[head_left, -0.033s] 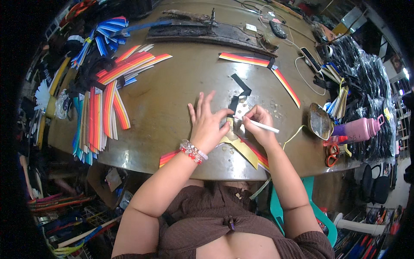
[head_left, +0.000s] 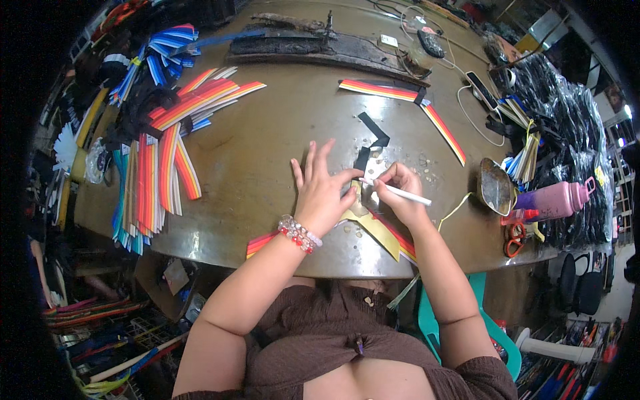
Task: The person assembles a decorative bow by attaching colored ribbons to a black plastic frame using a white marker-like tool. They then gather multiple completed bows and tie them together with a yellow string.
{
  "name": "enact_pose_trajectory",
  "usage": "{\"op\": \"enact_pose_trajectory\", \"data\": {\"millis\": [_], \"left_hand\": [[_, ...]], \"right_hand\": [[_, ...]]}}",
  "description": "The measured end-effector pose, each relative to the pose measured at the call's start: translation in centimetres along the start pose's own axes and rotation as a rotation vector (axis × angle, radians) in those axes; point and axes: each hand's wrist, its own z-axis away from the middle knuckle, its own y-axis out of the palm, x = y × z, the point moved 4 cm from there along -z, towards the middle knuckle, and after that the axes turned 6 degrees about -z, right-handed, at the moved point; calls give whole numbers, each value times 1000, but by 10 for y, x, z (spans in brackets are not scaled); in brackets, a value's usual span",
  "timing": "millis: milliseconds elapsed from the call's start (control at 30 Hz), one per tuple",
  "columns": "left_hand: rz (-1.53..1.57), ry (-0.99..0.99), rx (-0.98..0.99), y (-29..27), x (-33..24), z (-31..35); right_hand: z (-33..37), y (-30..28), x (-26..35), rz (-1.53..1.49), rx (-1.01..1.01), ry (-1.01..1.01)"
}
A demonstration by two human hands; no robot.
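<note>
My right hand (head_left: 404, 193) is closed around a slim white pen-like tool (head_left: 417, 198), its narrow end pointing left toward my left fingertips. My left hand (head_left: 319, 195) lies with fingers spread, index tip pressed down by the lower end of a folded black strip (head_left: 362, 159). Below both hands is a yellow forked piece (head_left: 378, 238), lying over a striped red, orange and yellow strip (head_left: 261, 244) that runs along the table's near edge. Where the tool's end meets the work, my fingertips partly hide it.
Bundles of striped strips (head_left: 152, 180) lie on the left. A joined striped strip (head_left: 445, 137) sits at the far right, with small scraps around the work. Right: a metal dish (head_left: 494, 187), orange-handled scissors (head_left: 514, 240), a pink bottle (head_left: 559, 201), a phone (head_left: 481, 91). A dark beam (head_left: 313, 50) lies behind.
The right hand's tool has shifted very slightly at its narrow end. Both hands otherwise keep their places.
</note>
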Motion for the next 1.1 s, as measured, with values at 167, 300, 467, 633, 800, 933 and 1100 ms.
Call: {"op": "enact_pose_trajectory", "data": {"millis": [167,300,467,633,800,933,1100], "left_hand": [[15,5,9,-3,-4,0],[-32,14,8,-2,-5,-1],[-35,-14,-134,-10,-7,4],[89,338,274,-14,-25,32],[-241,485,193,-12,-51,46],[-387,477,137,-6,-64,44],[-619,556,134,0,-72,44]], "right_hand": [[4,0,-4,72,32,12],[4,3,17,181,79,-15],[18,17,29,414,158,-231],[9,17,31,400,144,-254],[27,-14,52,193,49,-71],[103,-45,49,294,-117,106],[134,-42,31,281,-284,-72]]}}
